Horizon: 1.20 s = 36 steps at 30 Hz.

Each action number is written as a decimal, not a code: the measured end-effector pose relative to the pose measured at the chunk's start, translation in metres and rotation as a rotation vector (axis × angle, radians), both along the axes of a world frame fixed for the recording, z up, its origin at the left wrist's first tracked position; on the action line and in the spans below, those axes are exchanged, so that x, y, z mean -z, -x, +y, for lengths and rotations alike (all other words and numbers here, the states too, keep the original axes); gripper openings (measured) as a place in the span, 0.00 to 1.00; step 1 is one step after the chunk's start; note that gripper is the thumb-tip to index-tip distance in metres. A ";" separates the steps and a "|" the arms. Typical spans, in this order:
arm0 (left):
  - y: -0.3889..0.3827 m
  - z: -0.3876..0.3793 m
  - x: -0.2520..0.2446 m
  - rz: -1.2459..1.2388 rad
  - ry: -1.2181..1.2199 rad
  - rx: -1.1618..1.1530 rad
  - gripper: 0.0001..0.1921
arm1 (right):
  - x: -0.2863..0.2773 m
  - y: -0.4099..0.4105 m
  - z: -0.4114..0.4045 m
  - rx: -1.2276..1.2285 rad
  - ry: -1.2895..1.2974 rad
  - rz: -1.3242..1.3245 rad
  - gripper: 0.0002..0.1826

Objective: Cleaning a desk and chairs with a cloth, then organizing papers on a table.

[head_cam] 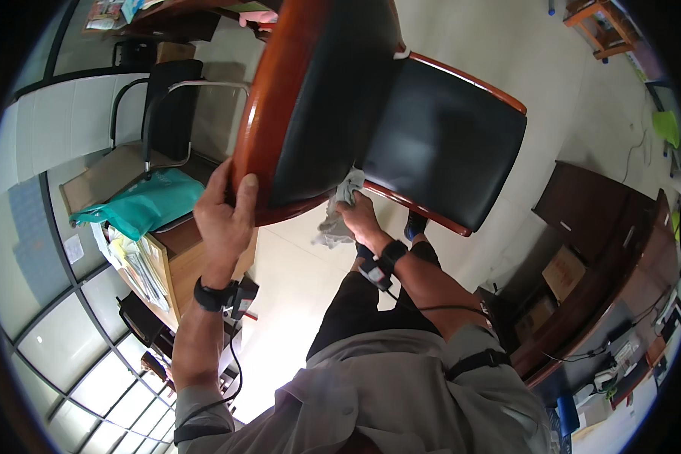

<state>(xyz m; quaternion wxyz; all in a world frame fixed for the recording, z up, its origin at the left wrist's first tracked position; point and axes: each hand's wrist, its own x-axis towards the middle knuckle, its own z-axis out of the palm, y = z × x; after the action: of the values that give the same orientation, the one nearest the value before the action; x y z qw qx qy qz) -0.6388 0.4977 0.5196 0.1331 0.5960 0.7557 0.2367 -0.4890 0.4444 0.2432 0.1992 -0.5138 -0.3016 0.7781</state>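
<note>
A chair with a glossy reddish-brown wooden frame stands before me, its black padded backrest (332, 108) on the near left and its black seat (445, 144) to the right. My left hand (227, 213) grips the wooden top edge of the backrest, thumb on the outer face. In my right hand (358, 218) is a crumpled light grey cloth (336, 227), held against the side of the chair where backrest and seat meet. Part of the cloth hangs down below the fingers. The chair's legs are mostly hidden.
Left of the chair, a teal bag (147, 198) lies on a wooden cabinet (173, 267) holding papers, beside a black chair with metal arms (173, 113). A dark wooden desk (596, 301) with cables and small items stands at the right. A wooden stool (601, 28) is at the upper right.
</note>
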 end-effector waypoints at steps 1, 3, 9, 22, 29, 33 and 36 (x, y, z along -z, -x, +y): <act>-0.005 0.001 -0.003 -0.030 0.059 -0.045 0.20 | -0.016 -0.003 0.000 -0.065 -0.136 -0.127 0.20; -0.006 0.004 0.005 -0.048 -0.040 0.000 0.19 | -0.029 -0.005 -0.014 -0.022 -0.246 -0.125 0.21; 0.003 -0.002 0.007 -0.147 -0.047 -0.057 0.20 | -0.173 -0.004 -0.003 -0.113 -0.602 -0.174 0.14; 0.005 0.002 0.003 -0.314 0.072 -0.123 0.17 | -0.233 0.002 0.178 0.080 -1.326 -0.542 0.30; -0.005 0.001 -0.006 -0.310 0.066 -0.157 0.17 | -0.199 -0.034 0.342 0.090 -1.269 -0.885 0.23; -0.008 0.002 -0.006 -0.291 0.033 -0.176 0.15 | -0.165 -0.058 0.376 -0.003 -1.029 -0.861 0.19; -0.002 -0.005 -0.002 -0.274 0.033 -0.200 0.15 | -0.132 -0.061 0.344 0.098 -0.836 -0.542 0.18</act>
<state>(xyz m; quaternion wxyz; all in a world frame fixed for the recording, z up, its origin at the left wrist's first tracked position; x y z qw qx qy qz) -0.6364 0.4927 0.5215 0.2202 0.4778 0.7897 0.3154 -0.4281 0.7889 0.3749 0.3387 -0.5874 -0.6039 0.4190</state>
